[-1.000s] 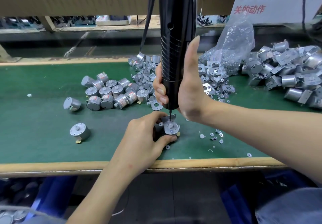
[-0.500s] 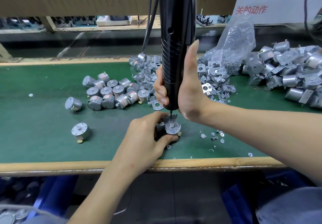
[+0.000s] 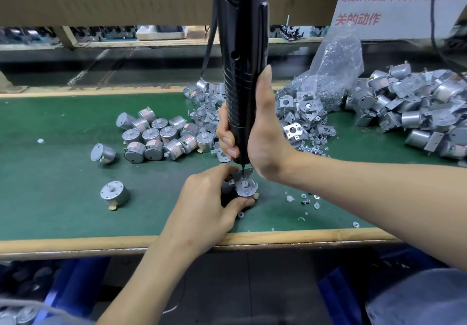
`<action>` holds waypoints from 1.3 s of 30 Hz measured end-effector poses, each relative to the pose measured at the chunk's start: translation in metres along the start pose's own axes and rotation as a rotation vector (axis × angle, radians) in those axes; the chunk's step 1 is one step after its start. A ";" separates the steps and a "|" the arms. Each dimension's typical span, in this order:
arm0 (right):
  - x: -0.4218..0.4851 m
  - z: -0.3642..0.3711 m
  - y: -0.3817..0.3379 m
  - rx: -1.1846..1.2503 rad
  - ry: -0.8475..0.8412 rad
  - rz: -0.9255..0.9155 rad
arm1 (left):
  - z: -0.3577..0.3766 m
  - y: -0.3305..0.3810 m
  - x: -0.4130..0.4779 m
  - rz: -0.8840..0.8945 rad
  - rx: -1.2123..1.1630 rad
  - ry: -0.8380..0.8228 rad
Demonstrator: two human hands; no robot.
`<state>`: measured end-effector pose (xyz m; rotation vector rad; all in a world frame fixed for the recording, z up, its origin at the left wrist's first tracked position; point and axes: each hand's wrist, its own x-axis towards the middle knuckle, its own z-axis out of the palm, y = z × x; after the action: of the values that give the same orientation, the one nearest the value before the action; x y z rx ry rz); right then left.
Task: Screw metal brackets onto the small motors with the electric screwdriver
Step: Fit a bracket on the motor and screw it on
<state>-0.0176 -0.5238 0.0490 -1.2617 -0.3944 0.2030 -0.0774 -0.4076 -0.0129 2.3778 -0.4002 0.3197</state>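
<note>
Here, in the head view, the right hand [image 3: 257,132] is wrapped round the lower body of the black electric screwdriver [image 3: 240,59], thumb pointing up along its side and fingers curled round the far side. The tool stands upright, and its thin bit comes down onto the metal bracket [image 3: 244,173] that sits on top of a small motor [image 3: 245,189]. That motor stands on the green surface [image 3: 50,198] near its front wooden edge. The left hand [image 3: 209,203] grips the motor from the left, thumb at the near side and fingers curled round the far side, hiding most of the motor's body.

To the left, 2 loose motors [image 3: 115,194] lie apart from the rest. Behind them is a cluster of bare motors [image 3: 156,135], some upright, some on their sides. Behind the right hand lies a heap of loose brackets [image 3: 300,112], spilling from a clear plastic bag [image 3: 336,67]. Far right is a pile of motors with brackets on them [image 3: 417,112]. Small screws and washers [image 3: 307,198] are scattered just right of the held motor. A white sign with red characters [image 3: 399,4] hangs at the upper right.
</note>
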 end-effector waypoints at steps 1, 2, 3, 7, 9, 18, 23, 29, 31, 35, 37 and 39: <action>0.000 0.000 0.000 -0.003 0.003 -0.003 | 0.000 0.000 0.000 0.000 0.003 -0.002; 0.000 0.001 0.000 -0.006 0.008 -0.005 | 0.000 0.000 0.000 0.001 0.006 -0.005; 0.000 0.001 0.001 -0.010 0.013 -0.006 | 0.001 0.000 -0.001 0.002 0.008 -0.008; 0.001 -0.002 0.002 0.002 0.003 -0.016 | 0.001 -0.001 -0.002 0.005 0.006 -0.008; 0.000 -0.003 0.002 0.025 -0.014 -0.015 | 0.001 -0.001 -0.002 0.000 0.006 -0.003; 0.002 -0.004 0.001 0.009 -0.066 -0.006 | 0.000 -0.001 -0.003 -0.006 0.029 -0.005; 0.002 -0.003 0.001 0.029 -0.073 0.017 | 0.001 -0.001 -0.003 -0.001 0.024 0.000; 0.003 -0.005 0.000 0.040 -0.073 0.041 | 0.001 -0.001 -0.004 0.001 0.021 -0.005; 0.003 -0.006 0.001 0.047 -0.067 0.036 | 0.001 -0.002 -0.004 -0.006 0.014 -0.012; 0.000 -0.009 -0.003 0.082 -0.050 0.000 | 0.001 -0.003 -0.004 -0.012 -0.004 -0.035; 0.001 -0.010 -0.008 0.089 -0.036 -0.015 | 0.000 -0.003 -0.004 -0.009 -0.013 -0.041; 0.003 -0.010 -0.012 0.079 -0.005 -0.039 | 0.001 -0.004 -0.004 -0.008 -0.013 -0.046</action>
<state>-0.0119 -0.5357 0.0586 -1.1749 -0.4109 0.1870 -0.0793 -0.4048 -0.0168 2.3769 -0.4129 0.2581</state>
